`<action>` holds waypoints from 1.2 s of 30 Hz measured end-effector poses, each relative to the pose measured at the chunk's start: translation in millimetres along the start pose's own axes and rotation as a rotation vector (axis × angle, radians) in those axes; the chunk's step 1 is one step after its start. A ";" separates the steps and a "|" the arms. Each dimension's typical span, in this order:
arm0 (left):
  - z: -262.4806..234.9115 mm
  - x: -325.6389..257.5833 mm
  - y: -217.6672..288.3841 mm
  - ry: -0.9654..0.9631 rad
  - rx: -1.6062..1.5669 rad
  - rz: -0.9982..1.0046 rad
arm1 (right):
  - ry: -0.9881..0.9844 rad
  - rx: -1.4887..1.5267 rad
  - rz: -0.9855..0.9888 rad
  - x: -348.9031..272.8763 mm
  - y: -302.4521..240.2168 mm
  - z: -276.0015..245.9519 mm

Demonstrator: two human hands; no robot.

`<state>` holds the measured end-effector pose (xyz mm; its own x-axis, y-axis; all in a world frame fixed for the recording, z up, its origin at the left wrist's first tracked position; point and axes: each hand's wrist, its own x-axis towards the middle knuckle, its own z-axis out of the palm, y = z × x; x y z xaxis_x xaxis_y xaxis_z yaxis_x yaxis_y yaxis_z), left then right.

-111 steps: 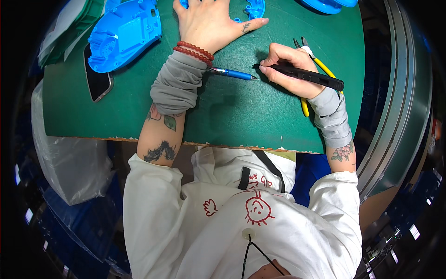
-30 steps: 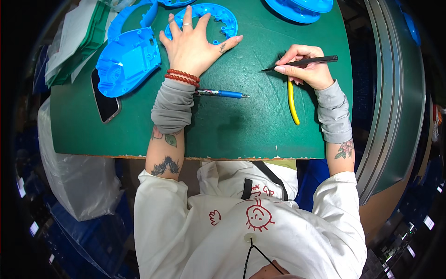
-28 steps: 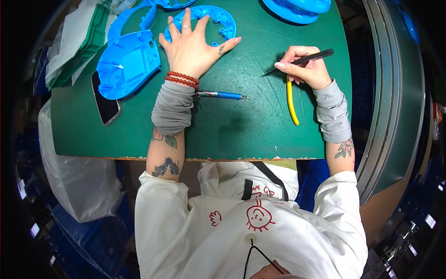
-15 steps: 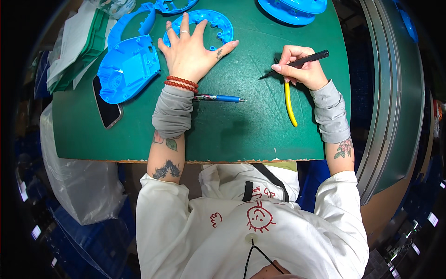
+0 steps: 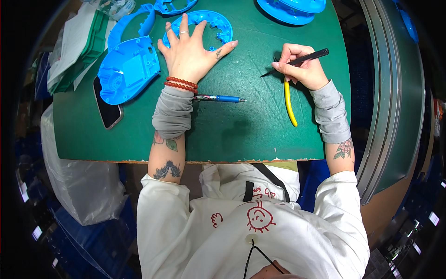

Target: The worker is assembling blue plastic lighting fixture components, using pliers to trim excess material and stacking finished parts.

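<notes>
My left hand [image 5: 189,53] lies with its fingers spread across a blue ring-shaped plastic part [image 5: 226,28], covering the ring's near left portion. In my right hand [image 5: 301,65] is a slim black pointed tool [image 5: 310,56], pinched between thumb and fingers, its thin tip aimed left and slightly down. Whether that tip touches the table cannot be told. Below the right hand lies a curved yellow handle [image 5: 290,104]; its upper end is hidden by the hand. A blue pen [image 5: 220,98] rests on the table beside my left wrist.
On the green table [image 5: 260,135], a blue plastic housing [image 5: 130,69] overlaps a phone [image 5: 109,114] at left. More blue parts [image 5: 132,23] sit behind it, near papers and a green tray [image 5: 95,44]. Stacked blue round parts [image 5: 292,11] stand at the far right. A metal rail [image 5: 388,93] runs alongside.
The black tool's tip has shifted very slightly up and to the right with my right hand. My left hand stays in place on the blue ring.
</notes>
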<state>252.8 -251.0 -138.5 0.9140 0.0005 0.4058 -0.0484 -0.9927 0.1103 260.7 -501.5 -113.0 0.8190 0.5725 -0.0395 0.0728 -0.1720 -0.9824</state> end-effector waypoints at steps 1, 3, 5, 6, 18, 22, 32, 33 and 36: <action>-0.2 -0.1 0.0 0.001 -0.003 0.000 | 0.001 0.000 0.002 -0.1 0.2 0.0; -0.4 -0.5 -0.1 0.001 -0.003 -0.003 | -0.008 -0.018 -0.006 -0.4 -1.8 0.1; -1.0 -1.0 -0.5 0.001 -0.003 -0.007 | -0.020 -0.036 -0.015 -0.1 -2.5 -0.1; -1.6 -0.8 -0.1 -0.001 -0.004 -0.008 | -0.002 -0.033 -0.007 -0.5 -2.5 -2.2; -7.1 -1.1 3.5 -0.001 0.020 -0.012 | 0.067 0.019 -0.039 -0.1 6.0 -20.6; -7.4 0.4 2.3 -0.008 0.003 -0.016 | 0.093 0.059 -0.025 -0.2 1.7 -20.9; -36.3 1.4 25.4 0.197 -0.247 0.196 | 0.175 -0.001 -0.018 -3.1 9.2 -17.4; -41.4 1.4 29.7 0.195 -0.367 0.266 | 0.189 -0.022 -0.026 -2.2 9.4 -16.3; -44.3 -3.4 39.5 0.123 -0.482 0.454 | 0.206 0.018 -0.016 -1.4 6.7 -13.8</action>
<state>229.9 -284.8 -95.3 0.7096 -0.3620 0.6045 -0.6172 -0.7332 0.2854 267.9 -514.5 -117.0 0.9168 0.3991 0.0129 0.0787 -0.1489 -0.9857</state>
